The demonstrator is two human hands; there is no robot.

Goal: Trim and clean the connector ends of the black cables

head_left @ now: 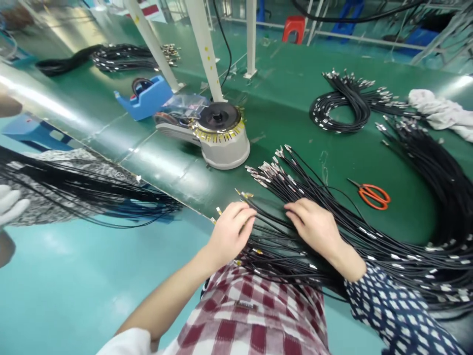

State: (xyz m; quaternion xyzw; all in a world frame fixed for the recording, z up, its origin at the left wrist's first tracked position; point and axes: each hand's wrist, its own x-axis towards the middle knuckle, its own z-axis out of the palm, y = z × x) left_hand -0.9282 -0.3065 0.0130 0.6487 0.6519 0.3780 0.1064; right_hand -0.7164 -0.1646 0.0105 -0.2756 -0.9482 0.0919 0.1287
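Black cables (354, 231) with pale connector ends and white labels lie across the green table. My left hand (232, 229) is at the table's front edge, its fingers closed around something I cannot make out, beside cable ends (246, 195) with yellow pieces. To its right, my right hand (314, 224) hovers over the cables with thumb and fingertips close together; what lies between them is hidden. A round grey tape dispenser (225, 148) with yellow strips round its top stands beyond my hands. Orange-handled scissors (373, 195) rest right of the cables.
A blue tape holder (150, 98) stands behind the dispenser, near white posts (207, 49). Coiled cables (340, 111) and a white cloth (443, 111) lie at the back right. At the left edge, another person's gloved hand (11, 202) is near hanging cables (92, 190).
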